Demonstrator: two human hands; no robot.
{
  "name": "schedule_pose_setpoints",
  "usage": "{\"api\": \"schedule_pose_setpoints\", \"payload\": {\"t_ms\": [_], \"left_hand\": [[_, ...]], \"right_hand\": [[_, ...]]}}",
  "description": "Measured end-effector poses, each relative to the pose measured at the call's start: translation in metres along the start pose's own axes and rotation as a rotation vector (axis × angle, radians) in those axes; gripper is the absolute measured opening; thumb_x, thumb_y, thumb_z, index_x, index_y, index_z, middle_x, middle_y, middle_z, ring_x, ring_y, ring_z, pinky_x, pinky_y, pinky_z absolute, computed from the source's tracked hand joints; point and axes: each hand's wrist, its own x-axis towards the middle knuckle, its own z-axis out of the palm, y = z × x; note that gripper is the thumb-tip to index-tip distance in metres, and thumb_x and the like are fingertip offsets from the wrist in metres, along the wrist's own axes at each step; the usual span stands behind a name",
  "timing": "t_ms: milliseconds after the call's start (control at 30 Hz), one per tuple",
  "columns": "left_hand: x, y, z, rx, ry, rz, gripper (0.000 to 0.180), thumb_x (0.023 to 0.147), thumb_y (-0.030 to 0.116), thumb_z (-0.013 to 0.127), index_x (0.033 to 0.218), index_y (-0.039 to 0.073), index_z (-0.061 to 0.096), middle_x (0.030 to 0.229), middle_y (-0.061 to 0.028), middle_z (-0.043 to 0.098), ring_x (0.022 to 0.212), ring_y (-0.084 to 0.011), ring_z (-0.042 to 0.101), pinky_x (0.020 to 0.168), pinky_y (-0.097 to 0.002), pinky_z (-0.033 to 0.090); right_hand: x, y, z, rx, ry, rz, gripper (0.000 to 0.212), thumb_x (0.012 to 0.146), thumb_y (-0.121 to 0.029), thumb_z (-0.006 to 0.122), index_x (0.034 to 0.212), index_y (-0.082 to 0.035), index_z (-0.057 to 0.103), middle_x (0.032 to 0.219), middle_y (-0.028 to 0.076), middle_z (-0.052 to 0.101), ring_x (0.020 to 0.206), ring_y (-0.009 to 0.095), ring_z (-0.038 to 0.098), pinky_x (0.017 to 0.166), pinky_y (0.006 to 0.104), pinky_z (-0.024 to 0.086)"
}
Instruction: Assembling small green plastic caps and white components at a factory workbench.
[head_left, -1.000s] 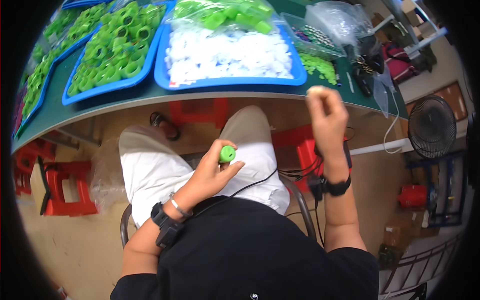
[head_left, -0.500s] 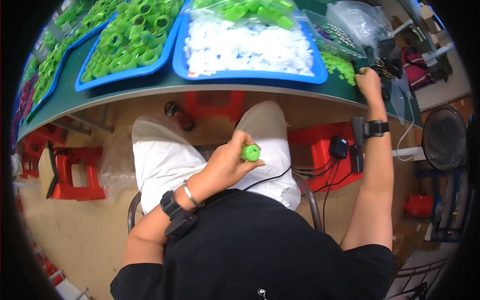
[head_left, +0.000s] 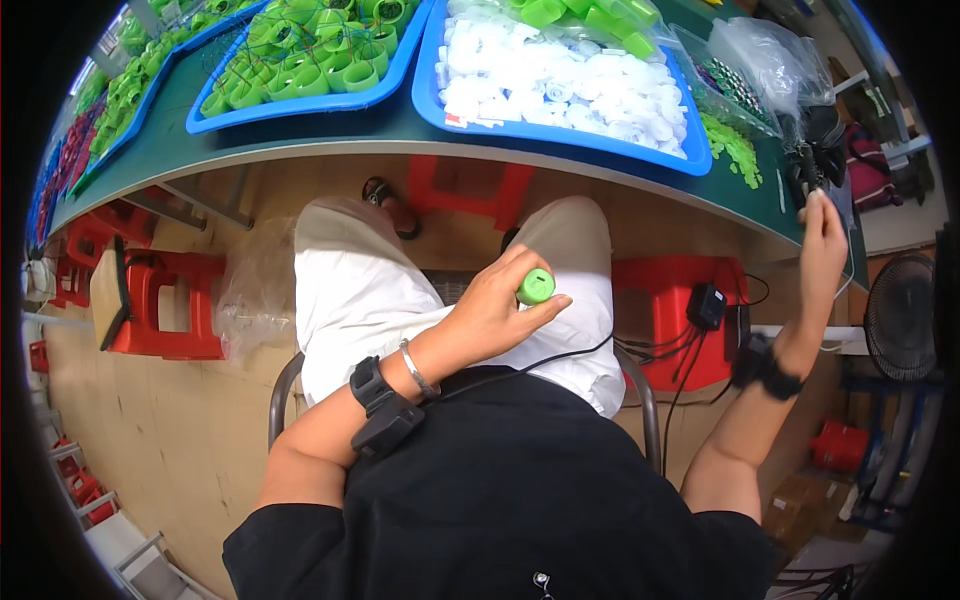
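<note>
Over my lap, my left hand [head_left: 490, 308] is closed round a small green plastic cylinder [head_left: 537, 286]. The round end of the cylinder faces up and has a dark slot in it. Out at the right end of the table, my right hand [head_left: 824, 238] has its fingers pinched together beside a dark, slender object [head_left: 808, 165]. Whatever sits between those fingertips is too small to make out. Small light-green pieces [head_left: 735, 150] lie loose on the tabletop, left of my right hand.
A blue tray [head_left: 560, 135] of white plastic parts stands ahead, with a bag of green pieces on top. Left of it, another blue tray [head_left: 300, 112] holds green cups and thin wires. A clear container [head_left: 740, 105] and a plastic bag [head_left: 770, 60] are at right, a fan [head_left: 900, 318] beyond.
My right hand has drawn back from the loose light-green pieces, toward the right and nearer me. My left hand keeps the green cylinder, whose slotted end now faces up more. The view has shifted slightly.
</note>
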Motion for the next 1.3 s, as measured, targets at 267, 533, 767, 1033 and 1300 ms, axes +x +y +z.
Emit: {"api": "schedule_pose_setpoints", "payload": {"t_ms": [267, 533, 767, 1033, 1300], "left_hand": [[-0.001, 0.007, 0.008, -0.031, 0.101, 0.019, 0.02, 0.085, 0.011, 0.07, 0.092, 0.004, 0.053, 0.075, -0.0092, 0.057, 0.066, -0.0213, 0.056, 0.062, -0.0319, 0.046], [-0.002, 0.008, 0.009, 0.083, 0.159, 0.049, 0.023, 0.082, 0.01, 0.072, 0.088, 0.004, 0.051, 0.072, -0.0125, 0.056, 0.061, -0.0295, 0.055, 0.057, -0.0352, 0.045], [-0.003, -0.002, 0.012, 0.329, 0.191, 0.152, 0.03, 0.082, 0.02, 0.074, 0.079, 0.004, 0.048, 0.069, -0.0141, 0.057, 0.064, -0.0357, 0.058, 0.053, -0.0411, 0.045], [-0.008, -0.008, 0.011, 0.342, 0.181, 0.089, 0.029, 0.083, 0.019, 0.072, 0.078, 0.004, 0.048, 0.065, -0.0156, 0.056, 0.061, -0.0365, 0.057, 0.053, -0.0428, 0.044], [-0.009, -0.012, 0.012, 0.01, 0.157, 0.003, 0.026, 0.082, 0.015, 0.074, 0.085, 0.003, 0.051, 0.068, -0.0115, 0.057, 0.059, -0.0271, 0.057, 0.055, -0.0336, 0.045]], "right_hand": [[-0.158, -0.109, 0.03, 0.298, -0.732, -0.332, 0.024, 0.09, -0.007, 0.061, 0.113, 0.001, 0.063, 0.077, 0.014, 0.062, 0.056, 0.023, 0.058, 0.051, 0.0304, 0.046], [-0.175, -0.115, 0.045, 0.328, -0.731, -0.362, 0.021, 0.092, -0.01, 0.06, 0.109, 0.001, 0.062, 0.075, 0.017, 0.063, 0.055, 0.03, 0.06, 0.048, 0.0366, 0.045], [-0.176, -0.121, 0.046, 0.276, -0.925, -0.256, 0.018, 0.093, -0.011, 0.058, 0.106, 0.001, 0.061, 0.067, 0.016, 0.06, 0.052, 0.034, 0.058, 0.047, 0.0401, 0.043], [-0.168, -0.111, 0.065, -0.016, -0.695, -0.876, 0.023, 0.088, -0.014, 0.063, 0.107, -0.001, 0.061, 0.059, 0.006, 0.05, 0.042, 0.02, 0.052, 0.037, 0.0327, 0.038], [-0.141, -0.104, 0.074, -0.071, -0.599, -1.136, 0.037, 0.082, -0.016, 0.067, 0.116, -0.001, 0.06, 0.063, 0.003, 0.042, 0.046, 0.016, 0.047, 0.041, 0.0304, 0.037]]}}
